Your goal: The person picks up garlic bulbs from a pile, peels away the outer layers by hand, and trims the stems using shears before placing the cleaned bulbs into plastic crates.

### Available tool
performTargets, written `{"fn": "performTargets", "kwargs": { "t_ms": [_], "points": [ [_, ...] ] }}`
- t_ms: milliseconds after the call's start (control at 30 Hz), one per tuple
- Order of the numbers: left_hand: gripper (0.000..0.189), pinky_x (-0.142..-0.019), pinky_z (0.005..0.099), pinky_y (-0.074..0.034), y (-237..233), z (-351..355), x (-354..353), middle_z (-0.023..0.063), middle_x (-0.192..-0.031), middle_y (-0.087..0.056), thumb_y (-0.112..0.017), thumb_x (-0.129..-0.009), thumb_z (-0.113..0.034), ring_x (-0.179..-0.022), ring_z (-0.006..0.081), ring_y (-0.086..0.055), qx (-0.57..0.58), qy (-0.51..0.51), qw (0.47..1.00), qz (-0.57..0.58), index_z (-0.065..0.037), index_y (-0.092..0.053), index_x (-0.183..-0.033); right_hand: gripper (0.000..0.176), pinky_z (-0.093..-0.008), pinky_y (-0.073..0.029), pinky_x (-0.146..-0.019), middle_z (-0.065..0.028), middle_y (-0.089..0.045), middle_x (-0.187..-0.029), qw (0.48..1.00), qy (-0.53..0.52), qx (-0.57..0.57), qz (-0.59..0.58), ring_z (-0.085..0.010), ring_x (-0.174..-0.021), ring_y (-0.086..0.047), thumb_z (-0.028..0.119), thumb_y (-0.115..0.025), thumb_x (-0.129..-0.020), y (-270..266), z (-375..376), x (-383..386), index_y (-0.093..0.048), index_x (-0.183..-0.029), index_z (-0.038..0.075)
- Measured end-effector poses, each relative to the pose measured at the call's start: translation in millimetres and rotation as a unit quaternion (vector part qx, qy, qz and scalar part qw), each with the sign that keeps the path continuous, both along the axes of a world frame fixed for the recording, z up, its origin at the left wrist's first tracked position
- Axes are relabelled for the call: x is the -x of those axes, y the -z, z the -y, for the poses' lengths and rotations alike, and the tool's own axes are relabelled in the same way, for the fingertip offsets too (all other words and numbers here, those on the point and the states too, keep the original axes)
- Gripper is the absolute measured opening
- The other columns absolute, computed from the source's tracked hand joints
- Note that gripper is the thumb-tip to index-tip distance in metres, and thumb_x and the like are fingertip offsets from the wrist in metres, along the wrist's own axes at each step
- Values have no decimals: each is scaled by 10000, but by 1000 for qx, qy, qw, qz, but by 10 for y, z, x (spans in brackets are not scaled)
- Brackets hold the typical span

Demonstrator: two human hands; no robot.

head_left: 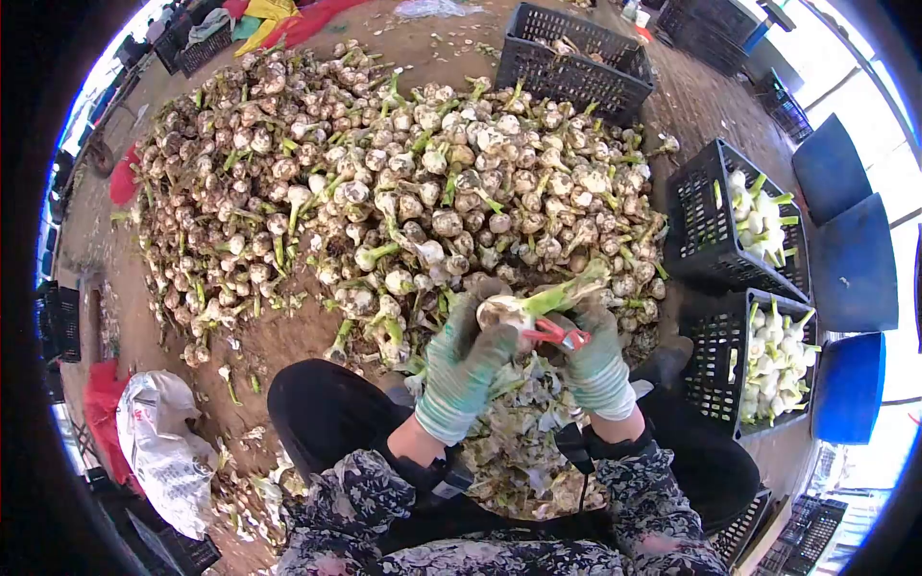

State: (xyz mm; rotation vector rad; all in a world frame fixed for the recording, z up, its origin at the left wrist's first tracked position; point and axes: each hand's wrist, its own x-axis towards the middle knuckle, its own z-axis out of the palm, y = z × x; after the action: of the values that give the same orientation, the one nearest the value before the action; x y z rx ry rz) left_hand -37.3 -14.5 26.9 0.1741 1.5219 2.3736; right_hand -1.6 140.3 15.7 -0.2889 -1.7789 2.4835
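My left hand [471,350], in a white and green work glove, is closed round a garlic bulb [501,311] with dirty outer skin. The bulb's thick green stem [567,291] points up to the right, across the top of my right hand. My right hand [597,355], gloved alike, is closed on a small red-handled tool [555,334]. The tool's red part reaches toward the base of the stem; the glove hides the rest, so its exact kind does not show. Below both hands, peeled garlic skins and leaves [528,422] lie heaped between my legs.
A large pile of unpeeled garlic [403,192] spreads in front. To the right, one black crate [706,206] and another crate [735,355] hold cleaned white garlic. A third black crate [576,77] stands behind the pile. A white sack [168,442] lies at left.
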Motion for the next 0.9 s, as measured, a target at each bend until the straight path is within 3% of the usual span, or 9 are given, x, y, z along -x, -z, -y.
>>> {"fn": "performTargets", "kwargs": {
  "t_ms": [133, 300, 333, 433, 467, 567, 633, 767, 900],
  "points": [
    [419, -530, 206, -449, 74, -105, -32, 4, -769, -582, -499, -849, -435, -616, 75, -535, -76, 44, 976, 201, -43, -564, -980, 374, -293, -470, -796, -149, -570, -988, 947, 24, -292, 132, -228, -894, -586, 85, -579, -795, 278, -54, -109, -433, -1115, -44],
    [565, -470, 247, -468, 114, -180, -23, 50, -752, -601, -397, -822, -597, -585, 132, -569, -69, 69, 928, 359, -74, -551, -972, 322, -282, -502, -764, -147, -550, -1018, 995, 45, 88, -13, -196, -867, -584, 34, -560, -802, 54, -22, -222, -449, -1089, -61],
    [477, -741, 270, -484, 131, -162, -36, 57, -931, -583, -514, -817, -495, -810, 159, -569, -133, 94, 939, 304, -50, -539, -985, 367, -323, -486, -808, -164, -532, -1054, 998, 32, 31, 46, -248, -939, -561, 71, -574, -802, 4, -69, -191, -423, -1108, -63],
    [446, -706, 260, -484, 216, -283, -129, 79, -1005, -549, -609, -820, -242, -823, 122, -551, -142, 43, 976, 160, -21, -449, -1173, 428, -387, -468, -852, -199, -495, -1116, 993, 43, -18, 105, -302, -1000, -542, 130, -583, -807, -157, -55, -214, -395, -1126, -85],
    [529, -794, 257, -449, 116, -208, -154, 83, -1083, -506, -639, -768, -42, -902, 119, -510, 7, 56, 996, 69, 8, -392, -1233, 418, -376, -472, -845, -199, -509, -1100, 998, 47, 25, 36, -292, -974, -556, 131, -575, -811, -152, 5, -234, -402, -1128, -80],
    [509, -783, 246, -450, 49, -109, -164, 82, -1060, -524, -620, -777, -42, -898, 117, -510, -18, 75, 994, 75, 28, -391, -1226, 394, -346, -477, -824, -182, -541, -1071, 968, 26, 247, -23, -274, -911, -587, 122, -575, -803, -173, 34, -344, -435, -1123, -61],
    [494, -736, 279, -484, 54, -21, -112, 87, -1027, -544, -613, -782, -57, -891, 135, -533, -7, 102, 989, 109, 26, -398, -1219, 404, -354, -475, -830, -201, -527, -1082, 995, 43, -87, 22, -302, -927, -577, 138, -585, -802, -181, -58, -380, -434, -1123, -54],
    [527, -687, 315, -519, -55, 8, -79, 97, -1060, -554, -620, -796, -193, -885, 174, -573, -145, 264, 916, 263, 6, -398, -1230, 358, -320, -487, -788, -137, -579, -1001, 986, 111, 119, 43, -258, -923, -582, 118, -625, -780, -282, -122, -476, -483, -1070, -37],
    [525, -752, 297, -502, 42, -141, -189, 81, -1072, -543, -652, -775, -183, -935, 163, -549, 30, 77, 996, 27, 3, -421, -1209, 298, -313, -491, -761, -96, -603, -953, 998, 52, -27, 8, -222, -898, -593, 65, -613, -770, -392, -85, -522, -514, -1040, -12]
  ]
}}
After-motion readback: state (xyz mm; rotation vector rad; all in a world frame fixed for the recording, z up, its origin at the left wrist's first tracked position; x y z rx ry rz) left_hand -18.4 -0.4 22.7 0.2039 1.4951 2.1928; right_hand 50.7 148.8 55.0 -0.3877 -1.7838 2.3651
